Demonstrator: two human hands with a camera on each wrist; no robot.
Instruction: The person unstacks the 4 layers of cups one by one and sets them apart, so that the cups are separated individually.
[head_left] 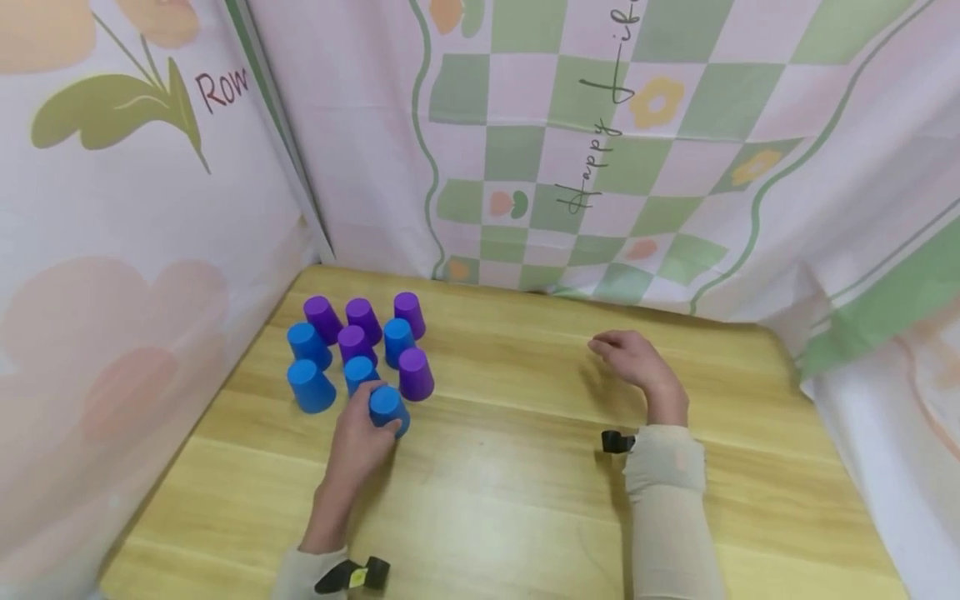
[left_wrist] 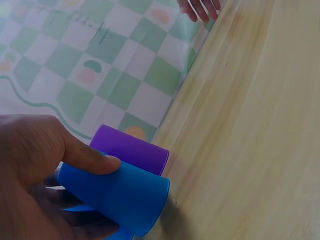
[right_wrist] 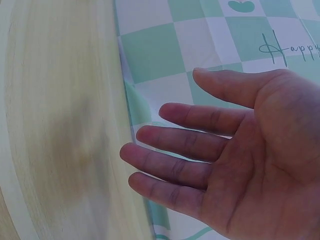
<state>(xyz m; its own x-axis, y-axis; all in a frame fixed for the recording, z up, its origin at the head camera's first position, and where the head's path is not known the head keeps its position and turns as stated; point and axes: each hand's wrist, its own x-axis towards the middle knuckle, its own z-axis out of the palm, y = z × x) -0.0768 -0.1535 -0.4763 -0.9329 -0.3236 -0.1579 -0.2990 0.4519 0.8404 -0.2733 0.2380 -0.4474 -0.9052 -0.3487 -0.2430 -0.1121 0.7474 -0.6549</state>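
Observation:
My left hand [head_left: 362, 442] grips a blue cup [head_left: 389, 408] that stands mouth down, with thumb and fingers round its sides. In the left wrist view the thumb lies along the upper side of this blue cup [left_wrist: 117, 195], and a purple cup [left_wrist: 131, 149] shows just behind it. Close by in the head view are another blue cup [head_left: 360, 373], partly hidden by the hand, and a purple cup [head_left: 416, 375]. Over the right half of the table, my right hand [head_left: 633, 362] holds nothing; the right wrist view shows its fingers [right_wrist: 175, 170] loosely extended and the palm bare.
Several more upside-down cups, purple [head_left: 322, 320] and blue [head_left: 311, 387], stand grouped at the table's back left. The wooden table [head_left: 510, 483] meets a checkered curtain [head_left: 525, 150] at its back edge and a flowered curtain [head_left: 112, 333] on the left.

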